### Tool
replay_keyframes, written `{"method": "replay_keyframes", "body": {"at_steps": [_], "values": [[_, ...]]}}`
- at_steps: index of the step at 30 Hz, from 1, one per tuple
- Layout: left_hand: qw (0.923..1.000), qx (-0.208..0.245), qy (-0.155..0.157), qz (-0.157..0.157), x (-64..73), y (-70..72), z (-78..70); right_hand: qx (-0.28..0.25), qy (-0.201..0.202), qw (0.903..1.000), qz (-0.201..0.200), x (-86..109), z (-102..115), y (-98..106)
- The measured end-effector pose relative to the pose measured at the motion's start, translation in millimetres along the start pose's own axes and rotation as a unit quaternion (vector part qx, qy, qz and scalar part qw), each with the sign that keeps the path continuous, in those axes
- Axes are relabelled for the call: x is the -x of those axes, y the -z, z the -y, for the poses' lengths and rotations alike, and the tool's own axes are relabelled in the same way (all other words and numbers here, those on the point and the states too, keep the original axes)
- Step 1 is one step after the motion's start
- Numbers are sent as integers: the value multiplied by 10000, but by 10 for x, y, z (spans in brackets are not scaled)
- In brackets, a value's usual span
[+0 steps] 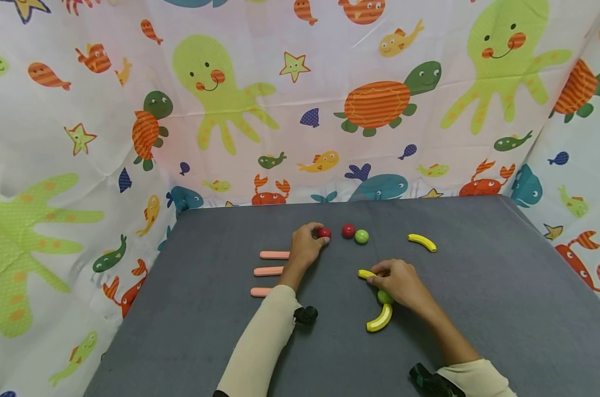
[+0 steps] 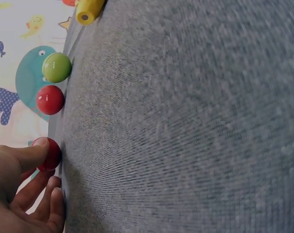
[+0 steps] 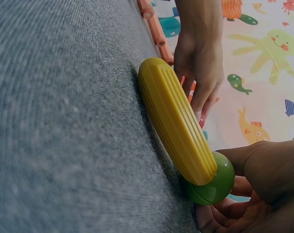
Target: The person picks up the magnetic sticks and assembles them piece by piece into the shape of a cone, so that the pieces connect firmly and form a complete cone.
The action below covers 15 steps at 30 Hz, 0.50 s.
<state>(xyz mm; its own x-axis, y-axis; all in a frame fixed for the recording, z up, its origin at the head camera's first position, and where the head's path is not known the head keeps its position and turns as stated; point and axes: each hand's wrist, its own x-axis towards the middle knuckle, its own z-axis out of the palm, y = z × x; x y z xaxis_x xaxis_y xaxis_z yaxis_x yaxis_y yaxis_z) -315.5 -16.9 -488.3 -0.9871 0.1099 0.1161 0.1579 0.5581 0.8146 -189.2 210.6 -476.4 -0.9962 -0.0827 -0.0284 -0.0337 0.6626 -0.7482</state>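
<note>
In the head view my left hand (image 1: 306, 246) pinches a red ball (image 1: 323, 232) at the back of the table; the left wrist view shows the thumb over this ball (image 2: 52, 156). A second red ball (image 1: 348, 230) and a light green ball (image 1: 362, 236) sit side by side to its right. My right hand (image 1: 399, 281) pinches a yellow curved toy rod (image 1: 365, 273) between thumb and fingers. Just below it, a green ball (image 1: 385, 296) meets the end of another yellow curved rod (image 1: 379, 319), whose ridged side (image 3: 173, 119) fills the middle of the right wrist view.
Three pink straight rods (image 1: 268, 272) lie in a column left of my left forearm, partly covered by it. Another yellow curved rod (image 1: 421, 242) lies at the back right of the grey table (image 1: 191, 331). A curtain (image 1: 290, 132) printed with sea animals hangs behind the table and along its sides.
</note>
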Motion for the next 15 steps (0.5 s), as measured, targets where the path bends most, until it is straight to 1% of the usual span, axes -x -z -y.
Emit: {"method": "replay_keyframes", "body": {"at_steps": [5,8,15], "values": [[10000,30,78,-7,6,15,19,33,-6,10000,-7,-3,0,-2],[9999,103,73,14,31,24,12,51,-29,10000,33,-1,8,2],[9993,297,-185,105,135,34,-62,85,-42,9999,37,-2,25,20]]}}
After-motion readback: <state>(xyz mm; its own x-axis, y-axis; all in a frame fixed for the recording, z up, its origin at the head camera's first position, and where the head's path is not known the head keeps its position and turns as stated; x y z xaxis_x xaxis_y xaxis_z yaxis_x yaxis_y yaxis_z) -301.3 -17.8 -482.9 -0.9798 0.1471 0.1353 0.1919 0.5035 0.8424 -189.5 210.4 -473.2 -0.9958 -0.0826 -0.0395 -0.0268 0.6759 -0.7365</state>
